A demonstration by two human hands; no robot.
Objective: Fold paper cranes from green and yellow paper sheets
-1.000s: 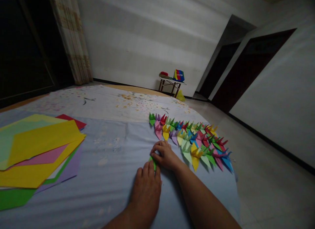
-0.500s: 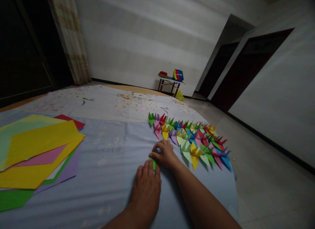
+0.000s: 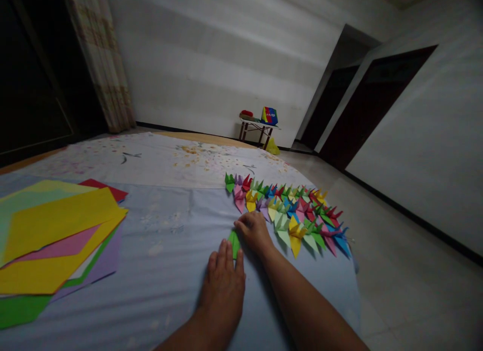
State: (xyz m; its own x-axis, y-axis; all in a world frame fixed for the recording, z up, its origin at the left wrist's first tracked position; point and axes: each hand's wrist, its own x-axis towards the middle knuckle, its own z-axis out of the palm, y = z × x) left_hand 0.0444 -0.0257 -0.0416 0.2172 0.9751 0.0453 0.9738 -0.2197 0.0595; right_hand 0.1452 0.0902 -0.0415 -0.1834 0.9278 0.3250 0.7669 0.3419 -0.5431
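The left hand (image 3: 223, 285) lies palm down and nearly flat, its long fingers stretched out and the thumb apart, tips at the lower left edge of a small green folded paper (image 3: 234, 245); it presses there rather than grips. The right hand (image 3: 257, 233) is half curled, thumb and forefinger near each other by the paper's upper right edge — whether they pinch anything I cannot tell. The green paper lies on the blue cloth (image 3: 162, 270), between the two hands, and serves here as the centre of the dial: left hand toward seven o'clock, right hand toward one to two.

Farthest left, toward nine o'clock, is a loose, fanned pile of coloured sheets (image 3: 64, 217): yellow, pale green, pink, white, green, purple and red. A patterned curtain (image 3: 100, 59) hangs toward half past ten. Toward eleven, beyond the blue cloth, spreads a white flowered cloth (image 3: 158, 165). Just past twelve, by the wall, a small table (image 3: 269, 134) bears a red item (image 3: 247, 113) and a striped bag or box (image 3: 269, 115), with something yellow (image 3: 272, 147) on the floor beside it. Toward two o'clock, close by the right hand, stand rows of folded paper cranes (image 3: 297, 231) in many colours — and, much farther that way, a dark door (image 3: 377, 107)
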